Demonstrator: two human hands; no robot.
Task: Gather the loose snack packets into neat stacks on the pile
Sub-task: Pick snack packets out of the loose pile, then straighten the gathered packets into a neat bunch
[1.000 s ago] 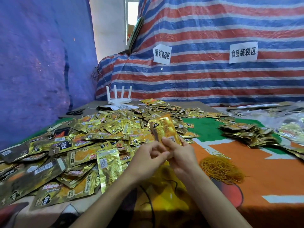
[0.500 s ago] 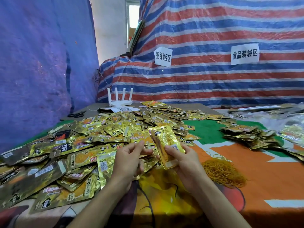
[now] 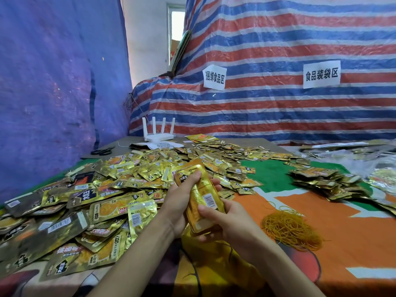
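So, big messy pile (image 3: 102, 189) of shiny gold snack packets, and just right of the pile I'm holding a small gold stack (image 3: 205, 198), barcode up, left hand (image 3: 177, 202) and right hand (image 3: 229, 221) both gripping it.

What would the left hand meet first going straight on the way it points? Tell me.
Likely the loose packets heaped just beyond it. The left hand grips a stack of packets, and its height over them is unclear.
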